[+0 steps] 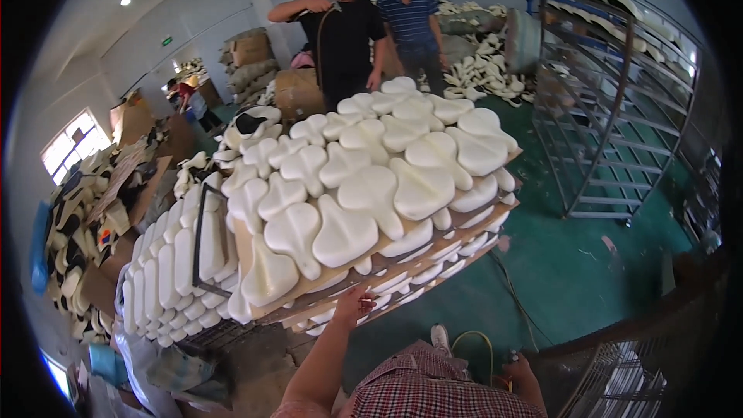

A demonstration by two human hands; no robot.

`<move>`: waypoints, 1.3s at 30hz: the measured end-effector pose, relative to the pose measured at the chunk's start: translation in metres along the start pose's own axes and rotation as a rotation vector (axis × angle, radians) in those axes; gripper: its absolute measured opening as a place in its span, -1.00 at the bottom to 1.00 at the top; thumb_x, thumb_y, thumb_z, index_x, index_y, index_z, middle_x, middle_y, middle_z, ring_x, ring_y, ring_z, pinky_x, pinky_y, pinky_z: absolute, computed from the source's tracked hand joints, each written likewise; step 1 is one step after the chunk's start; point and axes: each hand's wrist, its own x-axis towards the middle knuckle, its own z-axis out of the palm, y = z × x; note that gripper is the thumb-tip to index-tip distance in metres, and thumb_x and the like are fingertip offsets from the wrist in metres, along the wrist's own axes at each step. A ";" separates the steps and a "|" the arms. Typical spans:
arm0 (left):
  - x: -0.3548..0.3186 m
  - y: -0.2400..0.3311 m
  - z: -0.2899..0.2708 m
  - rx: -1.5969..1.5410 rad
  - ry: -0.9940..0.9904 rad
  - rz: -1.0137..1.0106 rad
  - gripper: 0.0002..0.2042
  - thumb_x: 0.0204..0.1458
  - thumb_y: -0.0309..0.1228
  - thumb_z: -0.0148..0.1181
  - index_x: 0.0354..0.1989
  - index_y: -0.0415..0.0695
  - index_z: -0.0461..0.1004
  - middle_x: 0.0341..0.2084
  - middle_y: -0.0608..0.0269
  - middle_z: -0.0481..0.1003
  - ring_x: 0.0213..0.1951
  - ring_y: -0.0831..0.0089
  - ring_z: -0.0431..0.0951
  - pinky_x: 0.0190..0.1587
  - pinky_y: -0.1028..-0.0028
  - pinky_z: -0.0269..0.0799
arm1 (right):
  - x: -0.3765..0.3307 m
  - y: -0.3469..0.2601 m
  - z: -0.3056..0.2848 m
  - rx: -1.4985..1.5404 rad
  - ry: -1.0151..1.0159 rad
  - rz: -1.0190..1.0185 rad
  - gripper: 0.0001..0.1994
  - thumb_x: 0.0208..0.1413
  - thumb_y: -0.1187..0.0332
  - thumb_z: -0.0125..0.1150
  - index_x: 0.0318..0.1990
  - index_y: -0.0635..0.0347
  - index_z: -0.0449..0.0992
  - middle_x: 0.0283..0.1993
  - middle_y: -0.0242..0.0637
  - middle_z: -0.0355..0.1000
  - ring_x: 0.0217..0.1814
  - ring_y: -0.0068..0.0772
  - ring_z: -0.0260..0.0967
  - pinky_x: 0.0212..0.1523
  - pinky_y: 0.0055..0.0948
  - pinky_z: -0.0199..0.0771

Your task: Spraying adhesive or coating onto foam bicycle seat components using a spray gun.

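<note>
White bicycle-saddle foam pads (pixel 346 234) lie close together across the top of a layered stack in front of me. Brown boards (pixel 306 294) separate the layers, and more pads show between them along the near side. My left hand (pixel 354 306) is at the near edge of this stack, its fingers curled in; what they hold, if anything, is too small to make out. Low on the right, beside my checked clothing, is my right hand (pixel 522 371), with its fingers bent. A yellow hose (pixel 472 334) loops close by, and any object in that hand is unclear.
Long white foam pieces (pixel 166 255) are piled left, beside a dark metal frame (pixel 199 240). A tall metal rack (pixel 611 124) stands right. Beyond the stack are two people, one in black (pixel 344 46) holding a hose-fed tool, one in a striped shirt (pixel 410 19).
</note>
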 end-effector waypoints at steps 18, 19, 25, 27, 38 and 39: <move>0.093 -0.001 0.058 -0.556 0.253 0.052 -0.75 0.11 -0.28 -0.08 -0.18 -0.21 0.32 -0.27 0.15 0.45 -0.31 0.21 0.48 -0.20 0.32 0.42 | 0.046 -0.041 -0.122 0.343 0.090 0.250 -0.49 -0.19 0.53 0.19 0.02 0.19 0.25 -0.40 -0.25 0.35 -0.59 -0.32 0.33 -0.71 -0.34 0.32; 0.095 -0.002 0.059 -0.570 0.252 0.065 -0.75 0.12 -0.27 -0.09 -0.19 -0.20 0.33 -0.26 0.15 0.45 -0.30 0.22 0.48 -0.19 0.31 0.42 | 0.057 -0.038 -0.130 0.325 0.085 0.255 -0.49 -0.19 0.53 0.19 0.02 0.19 0.25 -0.40 -0.25 0.35 -0.59 -0.32 0.33 -0.71 -0.34 0.32; 0.107 0.006 0.061 -0.775 0.312 0.117 -0.75 0.12 -0.24 -0.13 -0.23 -0.16 0.36 -0.33 0.13 0.46 -0.31 0.20 0.48 -0.17 0.26 0.44 | 0.085 -0.053 -0.145 0.286 0.197 0.160 -0.53 -0.22 0.56 0.14 -0.03 0.21 0.26 -0.36 -0.25 0.38 -0.48 -0.35 0.38 -0.57 -0.39 0.39; 0.115 0.003 0.066 -0.767 0.286 0.106 -0.73 0.12 -0.22 -0.13 -0.20 -0.16 0.35 -0.29 0.12 0.45 -0.30 0.19 0.47 -0.20 0.27 0.44 | 0.095 -0.019 -0.156 0.229 0.279 -0.142 -0.48 -0.22 0.56 0.09 0.04 0.23 0.28 -0.36 -0.15 0.41 -0.49 -0.28 0.42 -0.58 -0.35 0.36; 0.099 0.021 0.086 -0.746 0.606 0.036 -0.71 0.11 -0.16 -0.14 -0.23 -0.09 0.40 -0.42 0.32 0.46 -0.36 0.36 0.47 -0.20 0.38 0.39 | 0.066 -0.152 -0.283 -0.337 0.595 -0.136 -0.46 -0.23 0.62 -0.10 0.06 0.32 0.28 -0.12 0.12 0.40 -0.05 0.13 0.34 -0.08 -0.24 0.34; 0.101 0.026 0.088 -0.762 0.595 0.038 -0.71 0.11 -0.16 -0.14 -0.23 -0.09 0.40 -0.42 0.32 0.46 -0.36 0.36 0.47 -0.20 0.38 0.39 | 0.064 -0.183 -0.290 -0.417 0.632 -0.127 -0.46 -0.23 0.63 -0.11 0.07 0.32 0.28 -0.10 0.14 0.39 -0.02 0.16 0.32 -0.07 -0.23 0.34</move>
